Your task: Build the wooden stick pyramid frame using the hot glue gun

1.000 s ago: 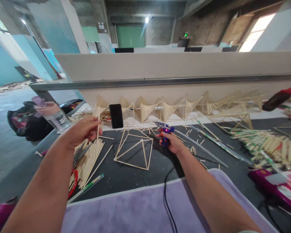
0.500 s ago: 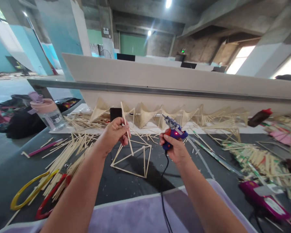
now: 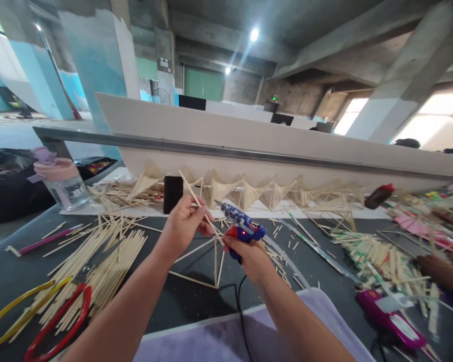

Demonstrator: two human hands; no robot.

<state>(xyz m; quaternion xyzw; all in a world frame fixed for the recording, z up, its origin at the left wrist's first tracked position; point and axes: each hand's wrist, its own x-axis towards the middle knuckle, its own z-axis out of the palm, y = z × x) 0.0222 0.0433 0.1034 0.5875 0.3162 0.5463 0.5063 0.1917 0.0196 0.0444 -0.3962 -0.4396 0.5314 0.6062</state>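
Dark desk (image 3: pixel 154 311) in a concrete-beamed room
Left hand (image 3: pixel 186 221) pinches a tilted stick (image 3: pixel 195 195); right hand (image 3: pixel 247 254) grips a glue gun (image 3: pixel 245 226).

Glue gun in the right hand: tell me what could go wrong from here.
The nozzle of the glue gun sits close to the left hand, which holds a thin stick; a slip might burn its fingers.

The black cord passes near a corner of the stick frame and could catch or nudge it.

Both hands work just above that frame, so the right hand might knock it.
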